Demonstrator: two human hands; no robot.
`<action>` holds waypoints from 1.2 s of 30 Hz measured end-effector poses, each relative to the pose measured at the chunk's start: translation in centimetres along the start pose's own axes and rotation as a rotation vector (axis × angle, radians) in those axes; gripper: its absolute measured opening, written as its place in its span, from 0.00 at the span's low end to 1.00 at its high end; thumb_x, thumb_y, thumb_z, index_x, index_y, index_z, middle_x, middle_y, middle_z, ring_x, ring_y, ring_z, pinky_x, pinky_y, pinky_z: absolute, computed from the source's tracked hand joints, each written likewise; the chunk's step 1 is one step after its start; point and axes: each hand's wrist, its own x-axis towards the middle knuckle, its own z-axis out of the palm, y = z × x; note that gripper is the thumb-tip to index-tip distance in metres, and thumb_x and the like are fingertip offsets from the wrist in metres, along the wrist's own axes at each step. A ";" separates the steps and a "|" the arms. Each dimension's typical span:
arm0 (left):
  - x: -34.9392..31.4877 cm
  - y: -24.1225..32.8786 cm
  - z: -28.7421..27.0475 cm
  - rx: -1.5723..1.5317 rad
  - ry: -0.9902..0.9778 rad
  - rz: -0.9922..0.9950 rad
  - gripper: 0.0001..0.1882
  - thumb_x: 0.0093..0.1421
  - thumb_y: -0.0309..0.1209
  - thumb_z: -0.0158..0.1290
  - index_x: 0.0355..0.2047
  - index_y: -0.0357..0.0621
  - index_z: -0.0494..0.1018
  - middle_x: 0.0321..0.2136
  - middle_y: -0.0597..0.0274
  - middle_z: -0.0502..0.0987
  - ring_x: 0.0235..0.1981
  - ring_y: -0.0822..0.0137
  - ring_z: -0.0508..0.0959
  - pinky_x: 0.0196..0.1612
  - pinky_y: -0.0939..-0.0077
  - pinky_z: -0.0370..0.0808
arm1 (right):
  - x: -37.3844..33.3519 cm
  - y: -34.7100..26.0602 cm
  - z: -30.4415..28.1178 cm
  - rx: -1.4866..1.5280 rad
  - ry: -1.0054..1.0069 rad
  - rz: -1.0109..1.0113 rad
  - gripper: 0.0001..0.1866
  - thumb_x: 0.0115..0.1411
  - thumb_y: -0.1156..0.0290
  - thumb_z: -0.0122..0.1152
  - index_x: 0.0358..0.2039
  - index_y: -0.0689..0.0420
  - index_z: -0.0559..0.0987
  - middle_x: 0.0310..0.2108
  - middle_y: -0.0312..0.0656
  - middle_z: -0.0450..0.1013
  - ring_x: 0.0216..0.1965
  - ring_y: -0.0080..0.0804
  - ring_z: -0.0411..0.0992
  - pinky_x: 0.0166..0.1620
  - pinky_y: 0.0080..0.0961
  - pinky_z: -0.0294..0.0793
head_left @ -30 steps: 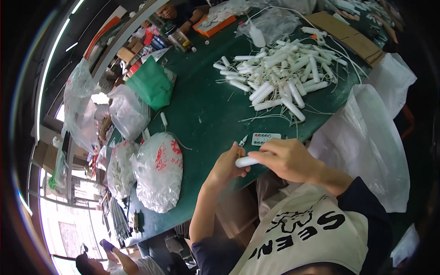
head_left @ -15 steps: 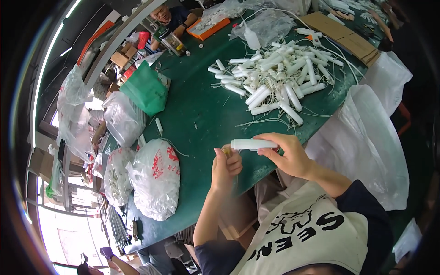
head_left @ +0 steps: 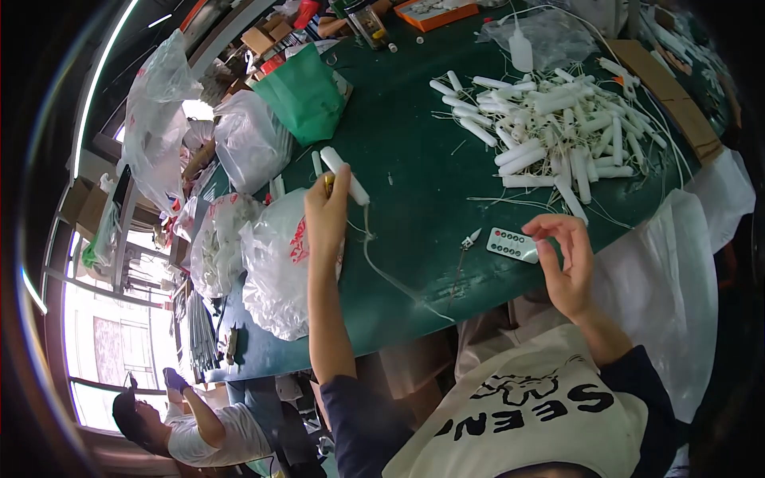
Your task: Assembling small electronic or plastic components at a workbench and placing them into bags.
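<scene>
While pinching a white tube [head_left: 355, 190] in the left hand [head_left: 328, 209] above the left of the tabletop [head_left: 390, 231], held the right hand [head_left: 567, 267] half-spread. Apparently had another tube [head_left: 316, 164] set aside, a large pile [head_left: 550, 131] left.

The held tube [head_left: 357, 190] is plain white, its cord [head_left: 368, 235] a dull off-white, against a dark green tabletop [head_left: 406, 215]. The heaped tubes [head_left: 554, 131] are white too. The remote [head_left: 512, 244] is whitish, dotted with dark round buttons and one red. A large clear plastic bag [head_left: 275, 275] carries red print; another bag [head_left: 305, 95] is solid green. The tray [head_left: 437, 21] is orange, the cardboard [head_left: 661, 88] brown, the sleeves [head_left: 358, 434] navy, the apron [head_left: 526, 426] cream with black lettering and a black drawing.
</scene>
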 end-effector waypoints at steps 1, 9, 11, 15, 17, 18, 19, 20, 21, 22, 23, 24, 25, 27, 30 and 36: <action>3.0 -1.9 -0.6 0.217 -0.002 0.079 0.21 0.56 0.42 0.49 0.18 0.34 0.68 0.09 0.68 0.59 0.15 0.79 0.56 0.18 0.77 0.53 | 0.1 0.4 -0.7 -0.006 0.005 -0.001 0.11 0.54 0.83 0.46 0.39 0.62 0.64 0.36 0.45 0.68 0.37 0.27 0.67 0.44 0.22 0.64; 14.6 -9.3 -2.2 0.882 0.155 -0.043 0.25 0.44 0.51 0.54 0.24 0.38 0.75 0.25 0.48 0.76 0.31 0.50 0.76 0.32 0.62 0.71 | 0.8 0.9 -1.3 -0.142 -0.106 0.116 0.03 0.54 0.81 0.49 0.31 0.63 0.69 0.24 0.40 0.71 0.27 0.24 0.70 0.33 0.19 0.68; 15.7 -11.0 -1.2 0.985 0.236 -0.085 0.24 0.44 0.50 0.55 0.26 0.39 0.76 0.28 0.49 0.77 0.32 0.51 0.77 0.35 0.62 0.73 | 1.1 0.9 -1.5 -0.213 -0.136 0.117 0.03 0.54 0.80 0.49 0.30 0.63 0.70 0.22 0.40 0.71 0.25 0.24 0.71 0.31 0.18 0.69; 16.9 -13.1 -0.3 1.038 0.270 -0.071 0.23 0.43 0.49 0.57 0.27 0.40 0.75 0.29 0.50 0.77 0.33 0.52 0.77 0.34 0.62 0.73 | 1.0 1.3 -1.6 -0.241 -0.188 0.191 0.03 0.53 0.80 0.50 0.30 0.64 0.71 0.21 0.41 0.72 0.23 0.25 0.72 0.28 0.18 0.69; 17.6 -13.7 0.1 1.031 0.273 -0.072 0.23 0.43 0.49 0.57 0.26 0.40 0.75 0.29 0.50 0.77 0.32 0.52 0.77 0.34 0.62 0.73 | 1.1 1.7 -1.3 -0.241 -0.190 0.181 0.03 0.53 0.80 0.51 0.29 0.64 0.72 0.21 0.42 0.72 0.22 0.25 0.72 0.27 0.18 0.69; 17.6 -14.1 0.1 1.032 0.313 -0.060 0.23 0.42 0.49 0.57 0.26 0.40 0.75 0.29 0.50 0.77 0.33 0.52 0.77 0.34 0.62 0.73 | 1.1 1.9 -1.2 -0.256 -0.214 0.132 0.03 0.52 0.81 0.52 0.28 0.64 0.72 0.21 0.42 0.72 0.22 0.26 0.72 0.27 0.18 0.69; 17.7 -14.5 -0.1 1.034 0.354 -0.049 0.23 0.41 0.50 0.58 0.26 0.40 0.75 0.29 0.50 0.77 0.33 0.52 0.77 0.35 0.62 0.73 | 1.2 2.0 -1.2 -0.270 -0.240 0.082 0.03 0.51 0.81 0.52 0.28 0.64 0.73 0.21 0.43 0.72 0.21 0.27 0.72 0.27 0.18 0.69; 17.9 -14.8 -0.3 1.036 0.354 -0.054 0.23 0.41 0.50 0.58 0.26 0.40 0.75 0.29 0.50 0.77 0.33 0.52 0.77 0.35 0.62 0.73 | 1.2 2.0 -1.1 -0.268 -0.244 0.084 0.03 0.51 0.81 0.52 0.28 0.64 0.73 0.21 0.43 0.72 0.21 0.27 0.72 0.27 0.18 0.69; 18.0 -14.6 -0.3 1.027 0.350 -0.109 0.24 0.41 0.50 0.57 0.27 0.39 0.75 0.30 0.50 0.77 0.33 0.52 0.77 0.35 0.62 0.73 | 1.4 1.9 -1.0 -0.274 -0.247 0.066 0.03 0.50 0.82 0.53 0.28 0.63 0.73 0.21 0.43 0.72 0.21 0.27 0.72 0.27 0.18 0.69; 18.1 -14.5 -0.2 1.019 0.347 -0.165 0.25 0.40 0.51 0.57 0.27 0.39 0.75 0.30 0.50 0.77 0.34 0.52 0.77 0.36 0.62 0.73 | 1.5 1.9 -1.0 -0.279 -0.251 0.048 0.04 0.49 0.82 0.53 0.27 0.63 0.73 0.21 0.43 0.72 0.21 0.27 0.72 0.26 0.18 0.69; 18.0 -14.3 -0.3 1.019 0.344 -0.170 0.25 0.40 0.51 0.57 0.27 0.39 0.75 0.30 0.50 0.77 0.34 0.52 0.77 0.36 0.62 0.73 | 1.5 1.8 -1.0 -0.280 -0.255 0.052 0.04 0.49 0.82 0.53 0.27 0.63 0.73 0.21 0.43 0.72 0.21 0.27 0.72 0.26 0.18 0.69; 17.7 -13.8 -0.2 1.010 0.309 -0.203 0.26 0.40 0.51 0.56 0.28 0.39 0.75 0.31 0.50 0.77 0.34 0.52 0.77 0.36 0.62 0.73 | 1.5 1.8 -1.0 -0.287 -0.252 0.051 0.04 0.49 0.83 0.54 0.27 0.63 0.73 0.20 0.42 0.72 0.21 0.27 0.72 0.26 0.18 0.69; 17.6 -13.5 -0.2 1.002 0.274 -0.236 0.27 0.40 0.52 0.56 0.29 0.39 0.76 0.31 0.49 0.76 0.35 0.52 0.77 0.37 0.62 0.73 | 1.6 1.8 -1.0 -0.294 -0.249 0.050 0.04 0.49 0.83 0.54 0.28 0.63 0.74 0.20 0.42 0.72 0.21 0.28 0.72 0.26 0.18 0.69; 17.5 -13.6 -0.1 1.000 0.263 -0.249 0.27 0.40 0.51 0.55 0.30 0.39 0.76 0.32 0.48 0.76 0.35 0.52 0.77 0.38 0.62 0.73 | 1.5 2.0 -1.2 -0.301 -0.251 0.056 0.04 0.49 0.83 0.54 0.27 0.63 0.74 0.20 0.42 0.72 0.21 0.28 0.72 0.26 0.18 0.68; 17.6 -14.0 0.0 0.972 0.275 -0.257 0.27 0.40 0.50 0.55 0.31 0.38 0.75 0.32 0.47 0.76 0.36 0.51 0.76 0.38 0.61 0.73 | 1.5 1.9 -1.4 -0.311 -0.251 0.063 0.05 0.48 0.83 0.54 0.27 0.63 0.74 0.20 0.43 0.71 0.21 0.28 0.72 0.26 0.18 0.68; 18.3 -15.1 -0.2 0.887 0.301 -0.290 0.25 0.40 0.48 0.55 0.30 0.37 0.75 0.34 0.46 0.75 0.37 0.50 0.76 0.40 0.61 0.72 | 1.3 1.5 -1.3 -0.329 -0.248 0.062 0.05 0.48 0.83 0.54 0.27 0.63 0.74 0.19 0.42 0.71 0.21 0.28 0.71 0.26 0.19 0.68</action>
